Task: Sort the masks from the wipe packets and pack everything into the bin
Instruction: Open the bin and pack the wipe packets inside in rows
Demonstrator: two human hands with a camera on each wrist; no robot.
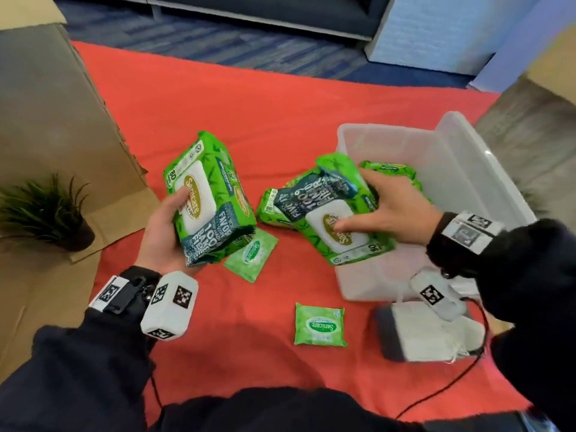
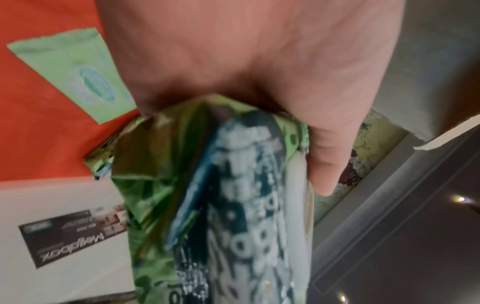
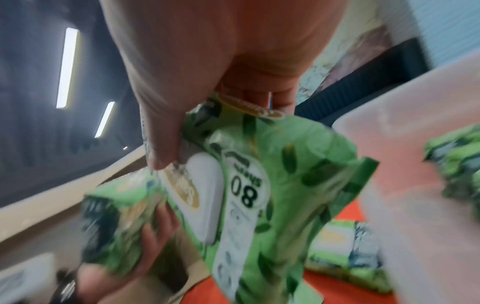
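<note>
midway, we grip one soft, crinkly sanicare wipe packet (image 1: pixel 208 199) in our left hand (image 1: pixel 165 235) and another (image 1: pixel 330 210) in our right hand (image 1: pixel 394 207) at the clear bin (image 1: pixel 467 169) rim, best held across the stiff lid.

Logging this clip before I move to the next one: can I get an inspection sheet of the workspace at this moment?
Surface: red cloth spread over blue carpet.
Job's things: clear plastic bin open, one large wipe pack inside; another large pack and two small wipe packets on the cloth; white mask box near the bin.
Clutter: potted plant on flattened cardboard.
Grippers: left hand holds a large Sanicare wipe pack; right hand grips a second large pack at the bin's edge.
Cables: black cable trailing from the right wrist across the cloth.
Surroundings: dark furniture and a pale wall beyond.
</note>
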